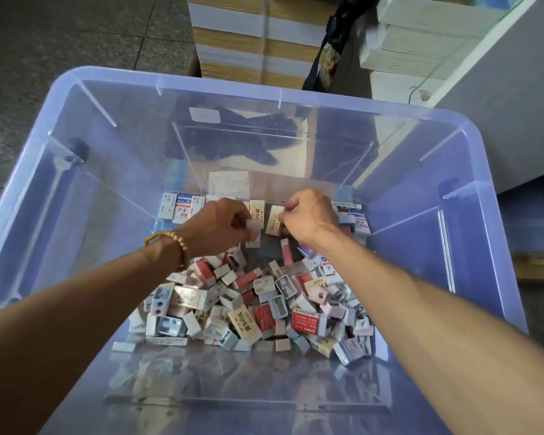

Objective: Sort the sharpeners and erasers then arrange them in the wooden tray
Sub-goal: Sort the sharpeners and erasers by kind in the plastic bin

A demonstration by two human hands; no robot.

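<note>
A loose heap of erasers and small sharpeners [258,306] fills the near half of a clear inner box [182,146], which stands inside a big translucent blue tub [44,146]. Along the far wall stands a row of upright erasers [182,207]. My left hand [220,226], with a bead bracelet at the wrist, pinches a cream eraser [255,213] at that row. Close beside it, my right hand [308,216] pinches another cream eraser [274,220]. No wooden tray is in view.
Stacks of paper reams [252,39] stand beyond the tub. White boxes [421,36] and a grey counter with a glass top [500,89] are at the right. Grey tiled floor [60,32] lies to the left.
</note>
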